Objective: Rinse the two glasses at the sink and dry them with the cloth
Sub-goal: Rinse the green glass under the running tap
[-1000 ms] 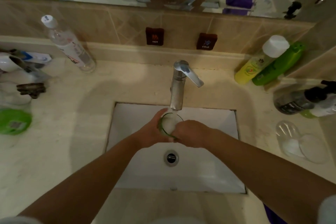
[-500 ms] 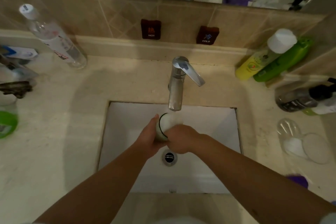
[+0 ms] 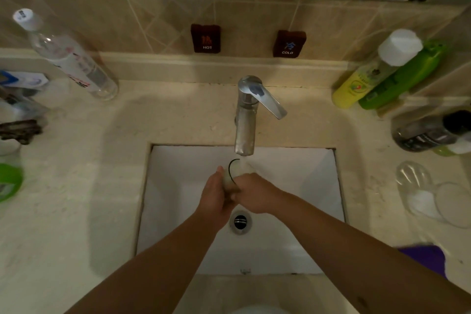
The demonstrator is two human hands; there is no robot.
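Beige stone makes up the table (image 3: 76,186) around a white square sink (image 3: 178,211), with a tiled wall and a mirror strip behind. At the far left a clear bottle (image 3: 68,58) leans toward the wall, beside some blurred clutter. In the middle, the chrome tap (image 3: 246,120) runs, and its stream lands on the glass (image 3: 235,173), held tilted just under the spout and above the drain (image 3: 240,220). The left hand (image 3: 216,196) is wrapped round the side of the glass; the right hand (image 3: 254,194) closes on it from the other side, fingers curled against it, though whether any reach inside I cannot tell. To the right, yellow and green bottles (image 3: 377,76) lean on the wall, and the second glass (image 3: 418,186) lies on its side on the table, apart from the sink. A purple cloth (image 3: 425,257) shows at the table's near right edge.

Rinsing the first glass looks to be the step in hand. Next it likely needs tipping out, then either drying with the cloth or swapping for the other glass.
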